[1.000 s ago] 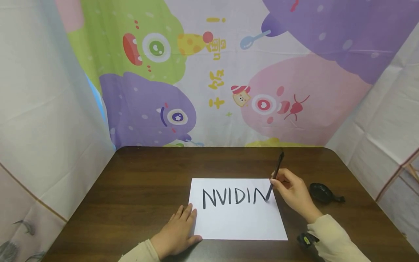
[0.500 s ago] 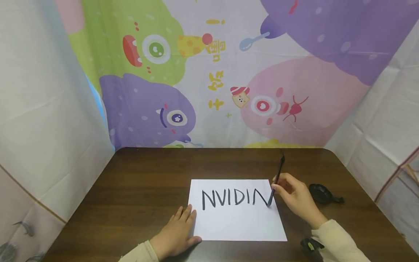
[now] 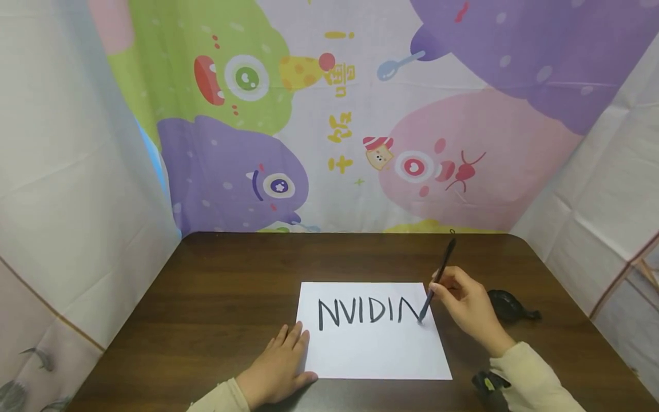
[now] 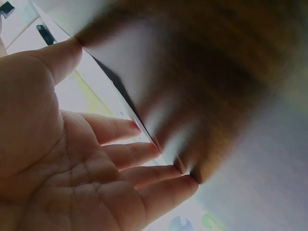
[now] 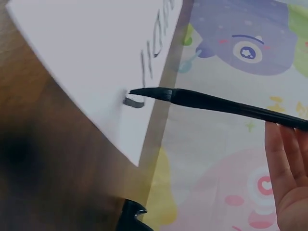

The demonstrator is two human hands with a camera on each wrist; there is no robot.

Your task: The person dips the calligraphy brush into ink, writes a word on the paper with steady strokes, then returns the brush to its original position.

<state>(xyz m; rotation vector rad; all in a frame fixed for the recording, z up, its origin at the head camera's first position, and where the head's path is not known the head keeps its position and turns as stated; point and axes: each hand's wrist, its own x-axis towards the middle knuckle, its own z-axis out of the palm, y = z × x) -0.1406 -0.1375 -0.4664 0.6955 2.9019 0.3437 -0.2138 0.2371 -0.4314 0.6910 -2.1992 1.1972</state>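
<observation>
In the head view a white sheet of paper [image 3: 376, 355] lies on the table, bearing the black brushed letters "NVIDIN" [image 3: 361, 309]. My right hand [image 3: 468, 309] pinches a dark ink brush [image 3: 442, 268] by the handle, which slants up to the right. Its pointed bristles [image 5: 149, 93] are right at the paper by the last stroke in the right wrist view. My left hand [image 3: 278, 363] rests at the sheet's left edge, fingers extended and thumb by the near corner. The left wrist view shows its palm [image 4: 62, 163], with the fingertips along the paper's edge.
A black ink dish [image 3: 507, 305] with a short handle sits right of my right hand. Near my right sleeve is a small black object [image 3: 489, 383] with a green mark. Behind the brown wooden table [image 3: 231, 280] hangs a cartoon-printed cloth [image 3: 355, 209]; pale cloth sides flank it.
The last N's diagonal stroke has grown down to the right since the first frame. Lately the brush tip has shifted slightly left and the handle leans further right. My left hand stays put.
</observation>
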